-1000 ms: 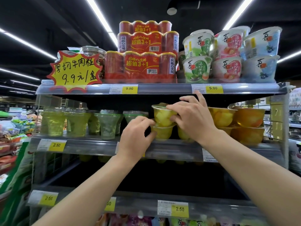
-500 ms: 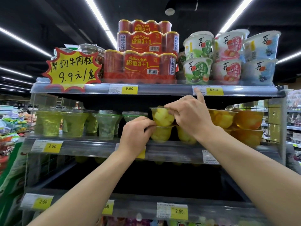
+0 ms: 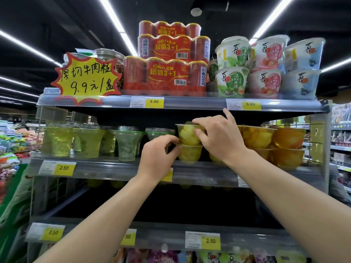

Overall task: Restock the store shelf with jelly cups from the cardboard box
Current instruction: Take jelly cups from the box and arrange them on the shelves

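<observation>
Two yellow jelly cups are stacked on the middle shelf. My right hand grips the upper yellow cup at its rim and side, with the index finger pointing up. My left hand pinches the rim of the lower yellow cup from the left. Another yellow cup sits behind my right wrist, mostly hidden. The cardboard box is out of view.
Green jelly cups fill the middle shelf's left side and stacked orange cups its right. The top shelf holds red can packs, large tubs and a yellow price sign. The shelf below is dark inside.
The upper yellow cup has settled onto the lower one. Both hands stay on the stack, shifted only slightly. My view has moved a little.
</observation>
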